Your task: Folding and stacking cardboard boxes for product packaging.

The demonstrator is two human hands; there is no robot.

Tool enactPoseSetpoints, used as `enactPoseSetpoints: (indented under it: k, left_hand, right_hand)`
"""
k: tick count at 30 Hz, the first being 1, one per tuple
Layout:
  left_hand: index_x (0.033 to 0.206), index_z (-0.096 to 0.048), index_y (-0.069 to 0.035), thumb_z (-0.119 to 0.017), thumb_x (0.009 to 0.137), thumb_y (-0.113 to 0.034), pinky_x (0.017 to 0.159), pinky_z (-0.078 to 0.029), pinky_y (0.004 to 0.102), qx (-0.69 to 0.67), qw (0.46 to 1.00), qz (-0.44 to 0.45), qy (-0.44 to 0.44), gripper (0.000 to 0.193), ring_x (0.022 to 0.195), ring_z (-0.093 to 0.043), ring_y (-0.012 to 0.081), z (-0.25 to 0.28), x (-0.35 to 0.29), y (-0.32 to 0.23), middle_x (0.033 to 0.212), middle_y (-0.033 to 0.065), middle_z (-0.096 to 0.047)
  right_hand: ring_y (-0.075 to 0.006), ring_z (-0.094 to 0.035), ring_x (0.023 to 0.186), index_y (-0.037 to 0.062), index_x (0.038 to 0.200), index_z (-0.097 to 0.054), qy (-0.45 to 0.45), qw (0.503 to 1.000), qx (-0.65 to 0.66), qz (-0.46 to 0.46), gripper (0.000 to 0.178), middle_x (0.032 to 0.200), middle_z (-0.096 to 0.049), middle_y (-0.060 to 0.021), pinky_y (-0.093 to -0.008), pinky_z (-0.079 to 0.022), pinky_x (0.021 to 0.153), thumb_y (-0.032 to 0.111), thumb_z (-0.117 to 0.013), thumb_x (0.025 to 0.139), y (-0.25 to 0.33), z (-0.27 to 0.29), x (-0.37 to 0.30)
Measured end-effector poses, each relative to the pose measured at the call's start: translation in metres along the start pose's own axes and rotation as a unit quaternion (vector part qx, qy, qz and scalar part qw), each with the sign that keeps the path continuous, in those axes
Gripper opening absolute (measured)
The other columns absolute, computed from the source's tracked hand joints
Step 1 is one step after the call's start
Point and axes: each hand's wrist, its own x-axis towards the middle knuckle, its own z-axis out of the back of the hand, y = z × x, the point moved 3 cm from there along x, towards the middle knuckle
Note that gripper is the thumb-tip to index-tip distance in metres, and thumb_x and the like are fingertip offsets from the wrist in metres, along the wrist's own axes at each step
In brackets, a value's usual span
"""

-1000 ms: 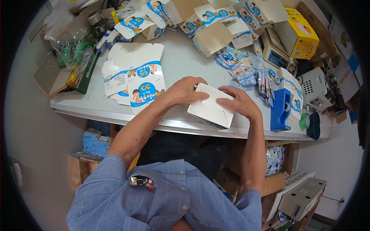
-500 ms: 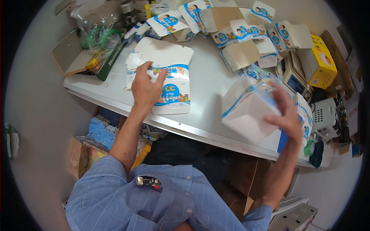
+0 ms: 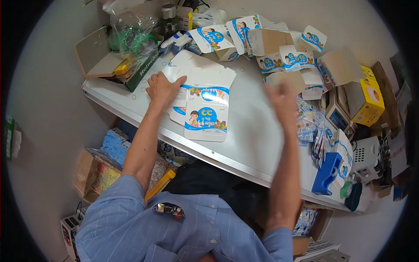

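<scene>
The single head-worn fisheye view looks steeply down from above the person's chest toward a grey table that runs from ten o'clock to four o'clock, near enough that both forearms reach up from six o'clock, its rim bending straight edges.

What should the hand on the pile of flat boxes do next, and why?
Probably slide the top flat box off the stack toward the table's near edge. The left hand already rests on the stack's upper left part, while the right hand is blurred in the air and seems to hold nothing, so it looks free to help fold one.
</scene>
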Motion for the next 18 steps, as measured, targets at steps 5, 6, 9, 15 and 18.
enactPoseSetpoints:
  k: [5, 6, 9, 15, 18]
  left_hand:
    - [0.139, -0.047, 0.01, -0.077, 0.077, -0.057, 0.106, -0.041, 0.0521, -0.057, 0.997, -0.006, -0.051, 0.096, 0.13, -0.05, 0.041, -0.008, -0.008, 0.008, 0.139, 0.0295, -0.053]
    - [0.142, -0.043, 0.011, -0.077, 0.078, -0.054, 0.106, -0.042, 0.0496, -0.119, 0.992, 0.008, -0.037, 0.097, 0.129, -0.053, 0.0415, -0.006, -0.012, 0.007, 0.139, 0.0302, -0.053]
    - [0.147, -0.035, 0.011, -0.078, 0.079, -0.051, 0.106, -0.044, 0.0449, -0.218, 0.976, 0.011, -0.018, 0.102, 0.125, -0.057, 0.042, 0.004, -0.035, -0.012, 0.138, 0.0315, -0.054]
    - [0.149, -0.027, 0.013, -0.081, 0.08, -0.042, 0.105, -0.045, 0.0409, -0.335, 0.939, -0.007, -0.076, 0.103, 0.122, -0.06, 0.0378, -0.005, -0.053, 0.003, 0.133, 0.0314, -0.058]
    - [0.148, -0.027, 0.014, -0.081, 0.082, -0.036, 0.105, -0.046, 0.0383, -0.388, 0.921, 0.003, -0.042, 0.099, 0.121, -0.06, 0.0347, 0.003, -0.063, -0.01, 0.132, 0.0307, -0.058]
  right_hand:
    - [-0.0354, -0.071, 0.096, -0.0122, 0.112, -0.063, 0.103, 0.947, 0.206, -0.226, 0.059, 0.106, -0.07, -0.0289, -0.0398, -0.055, 0.083, 0.038, -0.077, 0.086, 0.035, -0.13, -0.057]
    - [-0.0351, -0.071, 0.096, -0.0125, 0.113, -0.063, 0.112, 0.952, 0.167, -0.23, 0.059, 0.106, -0.07, -0.0293, -0.0395, -0.055, 0.083, 0.038, -0.076, 0.086, 0.051, -0.121, -0.058]
    - [-0.0282, -0.068, 0.096, -0.0138, 0.113, -0.063, 0.104, 0.953, 0.174, -0.226, 0.059, 0.105, -0.07, -0.0271, -0.0365, -0.053, 0.084, 0.038, -0.074, 0.088, 0.049, -0.119, -0.068]
    - [-0.0324, -0.064, 0.11, -0.0097, 0.139, -0.046, -0.061, 0.904, 0.314, -0.285, 0.073, 0.126, -0.063, -0.0253, -0.0393, -0.051, 0.094, 0.033, -0.075, 0.088, 0.061, -0.098, -0.082]
    - [-0.0245, -0.063, 0.109, -0.0063, 0.136, -0.051, -0.045, 0.932, 0.287, -0.215, 0.067, 0.118, -0.065, -0.0212, -0.034, -0.051, 0.09, 0.032, -0.076, 0.088, 0.046, -0.109, -0.072]
